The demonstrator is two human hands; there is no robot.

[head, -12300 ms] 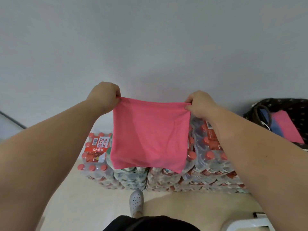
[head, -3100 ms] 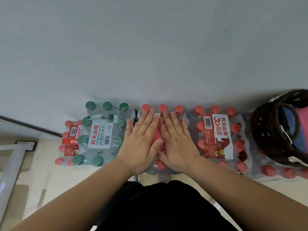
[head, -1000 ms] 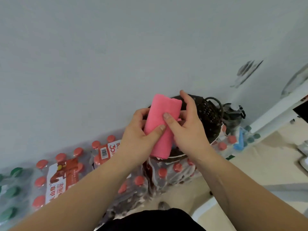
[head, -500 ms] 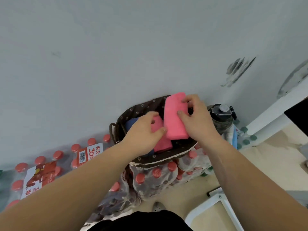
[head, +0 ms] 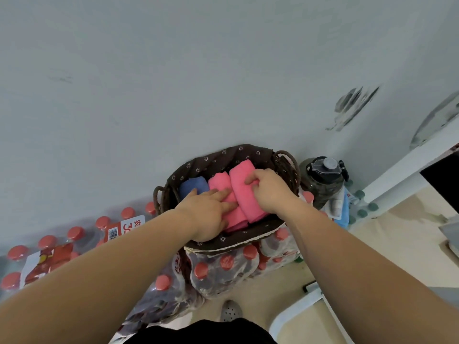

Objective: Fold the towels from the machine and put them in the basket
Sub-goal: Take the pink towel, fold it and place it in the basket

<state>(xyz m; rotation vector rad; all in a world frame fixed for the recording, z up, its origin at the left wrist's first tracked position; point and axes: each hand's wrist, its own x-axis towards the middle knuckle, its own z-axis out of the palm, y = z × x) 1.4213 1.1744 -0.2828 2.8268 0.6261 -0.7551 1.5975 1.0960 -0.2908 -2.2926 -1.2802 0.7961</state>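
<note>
The fingers (head: 219,193) of the left hand (head: 205,214) are stretched out almost straight and lie flat on the middle pink towel (head: 218,182). They press on it and do not close round anything. The fingers (head: 250,180) of the right hand (head: 270,191) are bent, and their tips grip the upper side of the right pink towel (head: 239,176), which is a thick folded roll. Both forearms reach forward from the lower corners of the head view.

Three folded towels are inside the basket (head: 223,155), side by side and touching: a blue towel (head: 195,186) on the left, then the two pink ones. The right pink towel lies next to the right wall of the basket. The basket is dark and woven, with a brown lining that has small white flowers and a handle at each end. It stands on a pack of bottles with red caps (head: 223,265), close to the grey wall (head: 173,70). More such packs (head: 62,252) stand to the left along the wall. Just beside the basket on the right is a dark water jug (head: 323,184) with a black lid. Below, on the pale floor (head: 397,234), the tip of a grey shoe (head: 231,311) shows.
</note>
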